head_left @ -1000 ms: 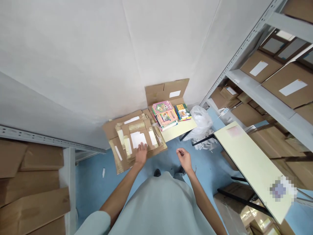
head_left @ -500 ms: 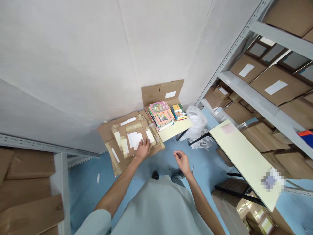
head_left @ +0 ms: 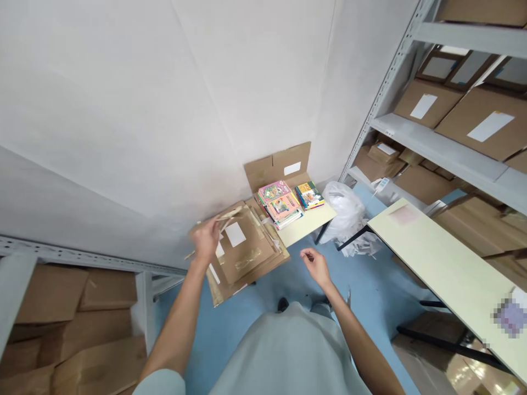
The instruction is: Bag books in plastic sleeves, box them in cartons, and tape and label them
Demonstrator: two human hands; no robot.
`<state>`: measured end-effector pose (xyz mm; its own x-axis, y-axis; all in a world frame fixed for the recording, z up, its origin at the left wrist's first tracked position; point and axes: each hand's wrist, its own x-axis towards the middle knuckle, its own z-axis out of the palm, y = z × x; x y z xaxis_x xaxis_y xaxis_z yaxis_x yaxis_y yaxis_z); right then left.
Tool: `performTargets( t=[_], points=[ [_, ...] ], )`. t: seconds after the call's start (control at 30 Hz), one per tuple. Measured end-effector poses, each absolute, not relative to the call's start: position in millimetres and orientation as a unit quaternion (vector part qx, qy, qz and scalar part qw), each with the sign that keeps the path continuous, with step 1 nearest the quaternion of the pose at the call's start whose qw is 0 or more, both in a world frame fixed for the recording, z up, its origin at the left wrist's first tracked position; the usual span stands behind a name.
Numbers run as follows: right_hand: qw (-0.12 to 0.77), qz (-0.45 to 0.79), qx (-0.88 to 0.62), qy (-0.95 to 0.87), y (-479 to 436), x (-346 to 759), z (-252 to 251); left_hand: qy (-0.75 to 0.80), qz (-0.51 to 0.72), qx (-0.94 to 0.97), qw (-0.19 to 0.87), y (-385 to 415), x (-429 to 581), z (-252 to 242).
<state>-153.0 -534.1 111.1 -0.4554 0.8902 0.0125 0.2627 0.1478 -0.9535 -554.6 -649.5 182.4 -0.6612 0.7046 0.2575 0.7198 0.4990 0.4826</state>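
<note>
My left hand (head_left: 206,238) is closed on a flattened piece of cardboard (head_left: 229,214), seen nearly edge-on and partly blurred at the far left of the pile. Below it lies a stack of flattened cardboard (head_left: 247,259) with white labels and strips of tape. My right hand (head_left: 315,266) hovers in front of the small table (head_left: 284,235), its fingers curled in towards the thumb and nothing visible in them. Right of the cardboard, a stack of children's books (head_left: 281,204) stands beside a smaller book stack (head_left: 309,195).
An upright cardboard flap (head_left: 280,164) leans at the wall behind the books. White plastic bags (head_left: 341,208) and paper scraps (head_left: 360,245) lie on the floor. A long pale table (head_left: 444,274) stands to the right. Shelves with boxes (head_left: 489,123) line the right; more boxes (head_left: 99,334) fill the left.
My left hand has moved left and lifted a piece of cardboard from the pile, uncovering a brown sheet with one white label. My right hand keeps its curled pose. The view has shifted left.
</note>
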Motion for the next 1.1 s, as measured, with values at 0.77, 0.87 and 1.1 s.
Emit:
performTargets(
  t=[0.77, 0.87, 1.1],
  points=[
    [0.530, 0.508, -0.431, -0.525, -352.1, 43.0, 194.8, -0.587, -0.621, -0.318, -0.410, -393.7, -301.6, 289.8],
    [0.546, 0.516, -0.449, -0.485, -343.4, 110.3, 198.5, -0.553, -0.580, -0.354, -0.483, -341.5, -235.5, 274.6],
    [0.591, 0.435, -0.549, -0.400, -356.0, 238.7, 179.8, -0.497, -0.461, -0.440, -0.589, -258.4, -101.1, 232.0]
  ],
)
